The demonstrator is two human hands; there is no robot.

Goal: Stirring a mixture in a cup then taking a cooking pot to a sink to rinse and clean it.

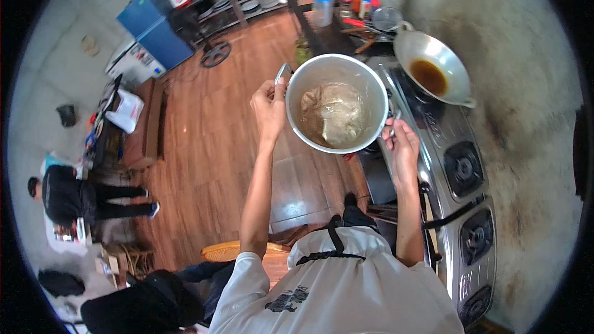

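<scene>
My left hand (270, 110) and my right hand (402, 148) grip the two side handles of a deep metal pot (337, 148), held up in front of me above the floor, beside the stove. Inside the pot lies a pale brown, wrinkled mass in liquid (336, 111); its kind I cannot tell. Past the pot to the right, a two-handled metal wok (452, 62) with dark brown liquid (428, 76) sits on the far end of the stove.
Gas stoves (441, 148) with several burners line the right wall. A dark table (325, 39) bears a blue-lidded container (323, 7) and utensils. One person (69, 195) stands at the left; another in black (144, 304) is close by at lower left, near an orange stool (222, 251).
</scene>
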